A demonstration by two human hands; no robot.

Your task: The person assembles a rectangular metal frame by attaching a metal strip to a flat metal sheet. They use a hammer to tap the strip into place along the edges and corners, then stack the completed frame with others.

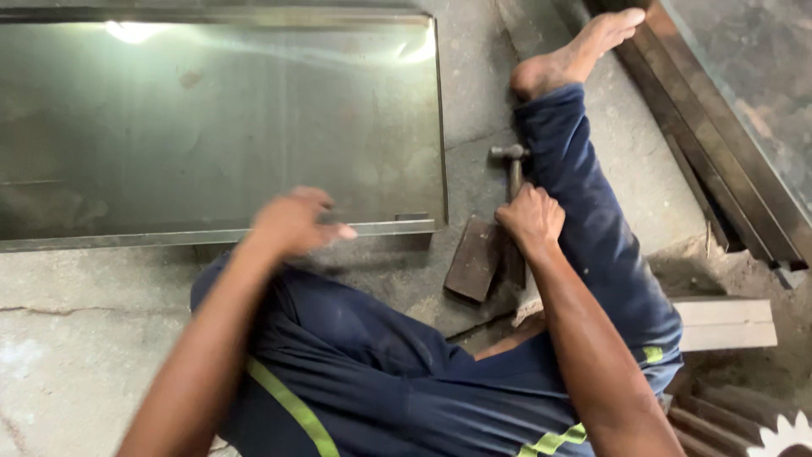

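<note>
**Floor station: one hammer, one sheet, one block**

Your right hand (531, 218) was closed around the handle of the hammer (510, 162). The hammer lay on the concrete floor (76, 338), long axis running away from you, head at the far end, just beside your right leg (592, 220). Your left hand (296, 222) was loosely curled and blurred, holding nothing, over the near edge of the steel sheet (211, 127). Your right hand was the nearer to the hammer. Count: one hammer, one sheet, one rusty block (474, 258) touching your right hand's left side.
</note>
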